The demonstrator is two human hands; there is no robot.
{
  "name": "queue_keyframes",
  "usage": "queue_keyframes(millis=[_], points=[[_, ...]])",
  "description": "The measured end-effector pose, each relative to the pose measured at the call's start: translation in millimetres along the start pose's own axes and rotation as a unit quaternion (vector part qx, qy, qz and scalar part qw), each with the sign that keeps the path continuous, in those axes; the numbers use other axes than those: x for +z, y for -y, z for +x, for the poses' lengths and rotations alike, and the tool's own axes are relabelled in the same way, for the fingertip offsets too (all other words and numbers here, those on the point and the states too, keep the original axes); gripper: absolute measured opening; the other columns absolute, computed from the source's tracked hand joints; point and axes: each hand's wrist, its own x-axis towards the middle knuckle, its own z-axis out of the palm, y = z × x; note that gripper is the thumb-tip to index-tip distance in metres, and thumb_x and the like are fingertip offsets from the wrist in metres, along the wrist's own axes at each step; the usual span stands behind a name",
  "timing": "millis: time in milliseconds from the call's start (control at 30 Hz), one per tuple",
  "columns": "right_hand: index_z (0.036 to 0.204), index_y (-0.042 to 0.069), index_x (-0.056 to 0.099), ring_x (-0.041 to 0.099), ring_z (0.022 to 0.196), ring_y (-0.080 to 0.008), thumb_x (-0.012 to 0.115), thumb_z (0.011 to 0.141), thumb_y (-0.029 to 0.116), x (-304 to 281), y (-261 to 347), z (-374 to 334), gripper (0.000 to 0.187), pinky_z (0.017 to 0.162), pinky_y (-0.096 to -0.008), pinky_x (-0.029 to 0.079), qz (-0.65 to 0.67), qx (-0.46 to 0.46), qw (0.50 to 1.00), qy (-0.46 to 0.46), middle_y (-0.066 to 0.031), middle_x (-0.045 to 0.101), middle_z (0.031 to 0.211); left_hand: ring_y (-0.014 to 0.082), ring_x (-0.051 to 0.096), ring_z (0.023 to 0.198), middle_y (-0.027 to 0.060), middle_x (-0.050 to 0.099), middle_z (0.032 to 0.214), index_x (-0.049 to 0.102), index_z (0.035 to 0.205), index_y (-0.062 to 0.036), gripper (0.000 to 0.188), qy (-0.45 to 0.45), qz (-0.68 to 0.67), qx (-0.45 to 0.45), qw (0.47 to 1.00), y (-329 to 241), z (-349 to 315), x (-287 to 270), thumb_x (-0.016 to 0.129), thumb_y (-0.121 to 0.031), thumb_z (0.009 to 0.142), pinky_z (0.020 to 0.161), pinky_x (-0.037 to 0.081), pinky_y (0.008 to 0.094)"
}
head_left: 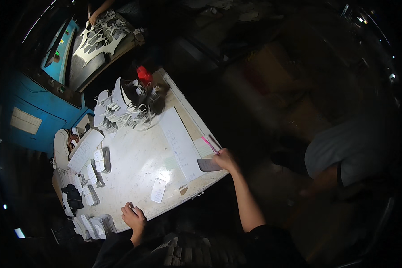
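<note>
My right hand (pixel 226 161) is at the right edge of the white table (pixel 134 154), its fingers closed around the lower end of a pink pen (pixel 206 142). Beside those fingers lies a dark grey flat piece (pixel 208 165), partly covered by the hand. My left hand (pixel 133 217) rests at the near table edge with curled fingers; what they hold, if anything, is hidden. Between the two hands a white rounded flat piece (pixel 158 190) with handwriting lies on the table. A long white board (pixel 179 142) with faint writing stretches away from my right hand.
Stacks of white cut pieces (pixel 102 161) line the table's left side, with another stack group (pixel 94 227) at the near left corner. At the far end are a pile of tied pieces (pixel 120 107) and a red object (pixel 144 75). Another person (pixel 344 152) is at the right.
</note>
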Motion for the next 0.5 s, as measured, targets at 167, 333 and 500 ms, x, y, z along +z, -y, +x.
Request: queue_keyframes(millis=[167,333,500], points=[[0.086,-0.003,0.074,0.076,0.08,-0.0396,0.061,0.083,0.024,9,-17,-6,0.03,0.068,-0.0463,0.055,0.041,-0.078,0.993,-0.083,-0.0274,0.071,0.08,0.0303,0.059,0.09,0.0109,0.06,0.1,0.061,0.111,-0.0035,0.03,-0.027,-0.048,0.058,0.997,21,-10,5,0.066,-0.015,0.084,0.079,0.038,0.0436],[0.078,-0.005,0.068,0.06,0.058,-0.0145,0.06,0.085,0.02,10,-26,-14,0.027,0.056,-0.0383,0.046,0.143,-0.129,0.975,-0.107,-0.0096,0.061,0.061,0.0304,0.06,0.08,0.0065,0.063,0.087,0.064,0.094,-0.008,0.019,-0.079,-0.055,0.138,0.986,34,-18,11,0.07,-0.014,0.077,0.076,0.041,0.0425],[0.086,-0.007,0.068,0.064,0.069,-0.0209,0.058,0.088,0.018,52,-3,-42,0.027,0.066,-0.0404,0.05,0.172,-0.151,0.927,-0.298,-0.0151,0.063,0.068,0.0292,0.06,0.076,0.0065,0.061,0.086,0.066,0.091,-0.0097,0.018,-0.141,-0.075,0.15,0.976,34,-20,12,0.074,-0.018,0.078,0.074,0.043,0.0413]])
